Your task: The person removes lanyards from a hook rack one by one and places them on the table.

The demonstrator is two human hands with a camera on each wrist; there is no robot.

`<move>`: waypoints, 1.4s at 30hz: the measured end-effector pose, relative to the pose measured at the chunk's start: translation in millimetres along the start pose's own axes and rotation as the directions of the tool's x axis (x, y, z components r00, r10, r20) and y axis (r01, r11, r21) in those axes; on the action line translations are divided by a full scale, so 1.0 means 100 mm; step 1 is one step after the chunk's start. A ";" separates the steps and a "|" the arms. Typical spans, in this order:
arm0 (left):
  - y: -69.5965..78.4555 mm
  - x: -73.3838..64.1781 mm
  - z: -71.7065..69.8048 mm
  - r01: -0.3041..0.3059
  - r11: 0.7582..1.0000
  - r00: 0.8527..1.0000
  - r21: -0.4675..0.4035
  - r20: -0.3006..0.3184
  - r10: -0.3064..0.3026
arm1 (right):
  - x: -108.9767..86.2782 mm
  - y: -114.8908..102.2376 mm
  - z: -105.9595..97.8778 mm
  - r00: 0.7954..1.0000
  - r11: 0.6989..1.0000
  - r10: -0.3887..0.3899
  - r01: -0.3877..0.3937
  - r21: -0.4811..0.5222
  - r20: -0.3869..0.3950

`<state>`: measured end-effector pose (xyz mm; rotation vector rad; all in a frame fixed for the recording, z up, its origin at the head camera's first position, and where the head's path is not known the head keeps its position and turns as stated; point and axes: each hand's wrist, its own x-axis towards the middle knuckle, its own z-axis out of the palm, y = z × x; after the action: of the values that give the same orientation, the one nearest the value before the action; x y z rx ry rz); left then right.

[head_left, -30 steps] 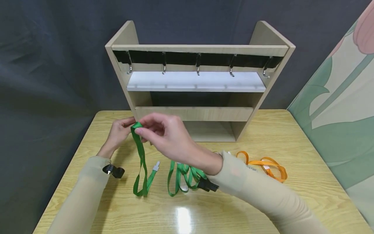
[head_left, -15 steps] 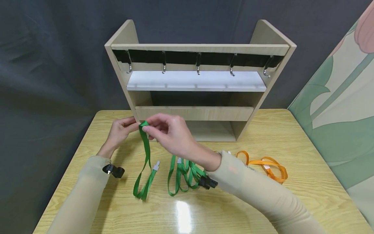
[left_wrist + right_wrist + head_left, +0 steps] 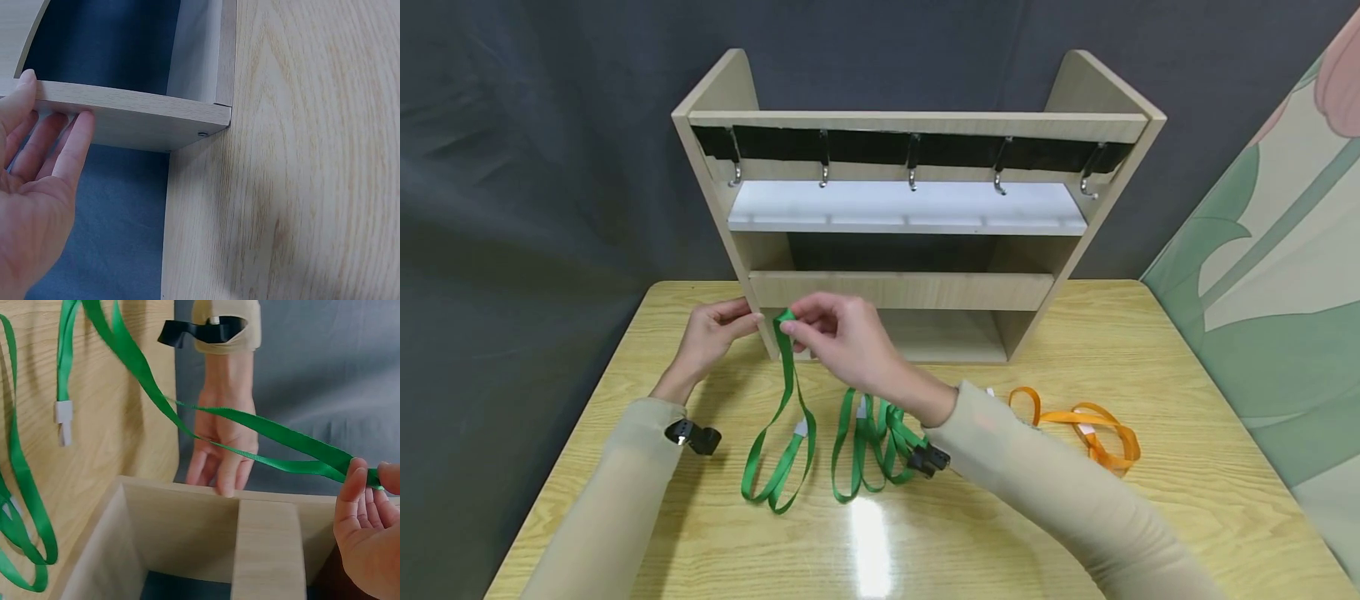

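My right hand (image 3: 842,337) pinches the top of a green lanyard (image 3: 786,375) between thumb and fingertips, in front of the shelf's lower left. The lanyard's loop hangs down, and its lower part lies on the table with a pale clip (image 3: 802,427). In the right wrist view, the ribbon (image 3: 275,431) stretches from the fingertips toward the table. My left hand (image 3: 709,337) holds the left side panel of the wooden shelf (image 3: 902,290); in the left wrist view, the thumb laps the panel's edge (image 3: 131,103) and the fingers touch its outer face.
More green lanyard (image 3: 872,450) lies in loops on the table beneath my right forearm. Farther right lies an orange lanyard (image 3: 1101,421). A row of several metal hooks (image 3: 912,171) runs along the shelf's upper black strip. Dark cloth (image 3: 550,167) hangs behind.
My right hand has moved a little to the right with the green lanyard, away from the left hand. The ribbon's loop has spread wider. The left hand stays on the shelf panel.
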<state>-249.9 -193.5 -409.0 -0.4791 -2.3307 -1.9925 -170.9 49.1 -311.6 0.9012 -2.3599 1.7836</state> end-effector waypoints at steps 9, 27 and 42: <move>0.21 -0.06 0.05 0.012 1.000 1.000 0.028 0.000 -0.012 | 0.01 0.18 0.08 0.999 0.999 0.043 -0.043 -0.009 0.014; 0.20 -0.06 0.06 -0.009 1.000 1.000 0.018 -0.003 0.009 | -0.13 0.47 0.23 0.989 0.994 0.110 -0.106 -0.040 0.095; 0.22 -0.07 0.07 -0.001 1.000 1.000 0.026 -0.010 0.001 | -0.24 0.70 0.39 0.968 0.984 0.178 -0.178 -0.016 0.177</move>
<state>-236.9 -185.2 -390.5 -0.4676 -2.3469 -1.9564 -171.8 35.5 -394.1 0.9104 -2.6282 1.8353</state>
